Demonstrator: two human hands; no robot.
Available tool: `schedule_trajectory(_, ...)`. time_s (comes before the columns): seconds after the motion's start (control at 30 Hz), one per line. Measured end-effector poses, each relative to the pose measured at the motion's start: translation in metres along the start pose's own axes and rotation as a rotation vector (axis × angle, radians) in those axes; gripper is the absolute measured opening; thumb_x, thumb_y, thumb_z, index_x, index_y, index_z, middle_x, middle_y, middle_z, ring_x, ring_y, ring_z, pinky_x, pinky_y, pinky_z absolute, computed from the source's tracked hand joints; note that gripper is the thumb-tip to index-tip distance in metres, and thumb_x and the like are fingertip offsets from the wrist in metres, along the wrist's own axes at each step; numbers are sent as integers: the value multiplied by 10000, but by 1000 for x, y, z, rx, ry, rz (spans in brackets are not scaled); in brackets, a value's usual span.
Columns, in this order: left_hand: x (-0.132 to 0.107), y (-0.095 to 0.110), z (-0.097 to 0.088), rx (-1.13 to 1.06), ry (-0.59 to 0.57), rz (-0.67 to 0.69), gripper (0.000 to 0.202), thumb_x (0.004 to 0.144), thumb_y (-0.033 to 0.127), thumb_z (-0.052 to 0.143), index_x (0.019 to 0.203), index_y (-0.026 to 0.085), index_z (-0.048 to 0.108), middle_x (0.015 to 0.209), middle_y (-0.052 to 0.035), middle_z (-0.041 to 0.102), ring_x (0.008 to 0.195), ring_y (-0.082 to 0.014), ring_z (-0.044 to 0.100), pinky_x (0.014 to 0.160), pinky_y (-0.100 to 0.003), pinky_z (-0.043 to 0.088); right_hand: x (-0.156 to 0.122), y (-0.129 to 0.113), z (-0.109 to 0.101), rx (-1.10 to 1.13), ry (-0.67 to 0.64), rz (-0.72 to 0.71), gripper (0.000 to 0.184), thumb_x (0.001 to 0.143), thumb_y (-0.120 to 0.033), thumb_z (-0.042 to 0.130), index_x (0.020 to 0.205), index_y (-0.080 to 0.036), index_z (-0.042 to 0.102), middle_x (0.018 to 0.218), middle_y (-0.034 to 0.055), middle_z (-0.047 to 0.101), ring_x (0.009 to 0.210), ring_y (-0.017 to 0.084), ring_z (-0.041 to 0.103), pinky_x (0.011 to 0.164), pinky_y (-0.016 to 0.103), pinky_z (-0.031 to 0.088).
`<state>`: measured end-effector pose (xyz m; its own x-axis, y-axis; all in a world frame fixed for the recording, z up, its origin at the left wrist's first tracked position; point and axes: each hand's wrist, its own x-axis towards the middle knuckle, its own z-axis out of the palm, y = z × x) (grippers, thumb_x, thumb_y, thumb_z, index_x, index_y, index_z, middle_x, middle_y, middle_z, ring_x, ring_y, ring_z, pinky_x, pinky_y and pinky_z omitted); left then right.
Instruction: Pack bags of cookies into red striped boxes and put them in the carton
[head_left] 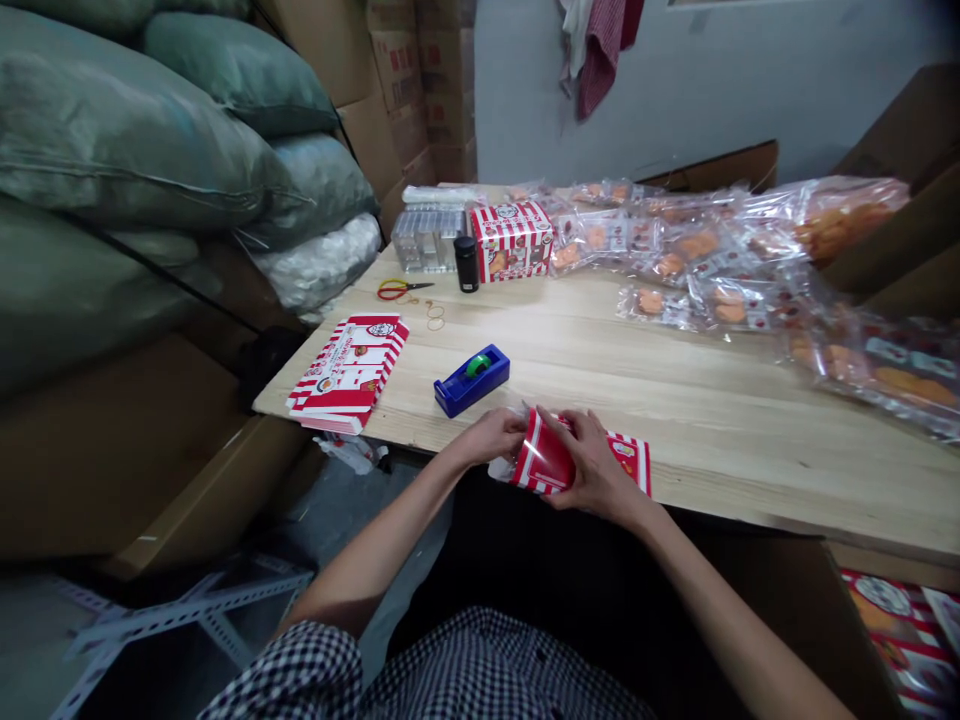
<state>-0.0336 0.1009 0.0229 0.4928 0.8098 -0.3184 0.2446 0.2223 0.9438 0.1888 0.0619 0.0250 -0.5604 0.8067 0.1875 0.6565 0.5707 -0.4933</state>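
Note:
My right hand [596,468] is wrapped over a red-and-white striped cardboard box [541,462], which lies on its side at the table's front edge. My left hand [495,438] is at the box's open left end with its fingers closed and partly inside. A bit of clear plastic shows by those fingers; what they pinch is hidden. Under and right of my right hand lies a flat red-and-white printed piece [636,458]. Just beyond my left hand stands a blue tape dispenser [471,382] with a green core.
Flat printed cartons [349,372] are stacked at the table's left edge. Behind are red-handled scissors [401,289], a black bottle [466,265], a folded striped box [514,242] and clear plastic cases [429,238]. Bagged snack packets [690,255] cover the back right. Large sacks [127,130] rise at left.

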Motion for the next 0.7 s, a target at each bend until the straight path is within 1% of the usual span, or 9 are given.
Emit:
schedule_trajectory(0.07,-1,12,6,13,-16,27,257,769,361,667,848,132,752,745,-47,710,692,-207,648,642,-273,502,0,-2,-2,-1,47,29,1157,603,-329,806,1570,-350,170,1346,126,406,1244,400,417,1100,614,298)
schedule_trajectory(0.13,-10,31,10,60,69,107,282,809,377,657,933,145,758,850,-61,734,807,-239,665,747,-298,513,-1,-5,-8,23,113,84,1140,634,-335,799,1571,-365,150,1360,120,385,1247,395,417,1084,592,339)
schedule_trajectory(0.27,-53,67,32,102,600,407,547,817,363,725,1332,234,593,1358,-75,605,1265,-286,528,1099,-355,369,-8,-31,-23,115,355,230,1208,649,-400,824,1583,-337,61,1385,125,325,1298,393,378,1105,551,360)
schedule_trajectory(0.3,-66,71,41,57,643,442,707,783,339,770,1427,264,488,1461,-69,518,1355,-284,449,1145,-360,321,-12,-43,-25,139,436,280,1244,643,-429,832,1586,-323,27,1388,133,314,1312,400,361,1110,556,357)
schedule_trajectory(0.37,-88,69,60,-92,565,426,905,724,311,829,1498,289,361,1528,-73,440,1387,-284,422,1149,-367,335,-26,-72,-23,182,580,394,1303,636,-486,837,1586,-300,-35,1398,154,288,1328,421,335,1097,587,363)
schedule_trajectory(0.47,-109,49,83,-291,355,239,619,821,377,735,1378,217,518,1359,-108,608,1210,-285,591,1033,-377,467,-56,-109,-13,244,625,522,1302,651,-540,818,1585,-295,-56,1442,173,248,1325,445,337,1060,644,373)
schedule_trajectory(0.53,-116,34,92,-349,296,146,466,877,405,663,1284,191,592,1232,-104,683,1126,-273,635,987,-375,496,-79,-119,-8,363,621,579,1212,701,-562,775,1587,-317,-15,1447,156,318,1275,409,422,1033,617,413)
schedule_trajectory(0.6,-120,21,97,-364,244,111,449,869,405,673,1260,194,605,1189,-90,701,1115,-265,637,985,-366,493,-98,-116,-5,591,641,655,975,820,-588,649,1581,-343,91,1385,115,467,1184,339,536,991,535,472)
schedule_trajectory(0.7,-124,9,106,-383,139,65,458,845,422,699,1236,196,621,1179,-84,702,1122,-261,631,993,-361,485,-114,-102,-1,986,610,777,623,945,-623,427,1473,-292,431,1186,81,663,1079,284,630,920,426,519)
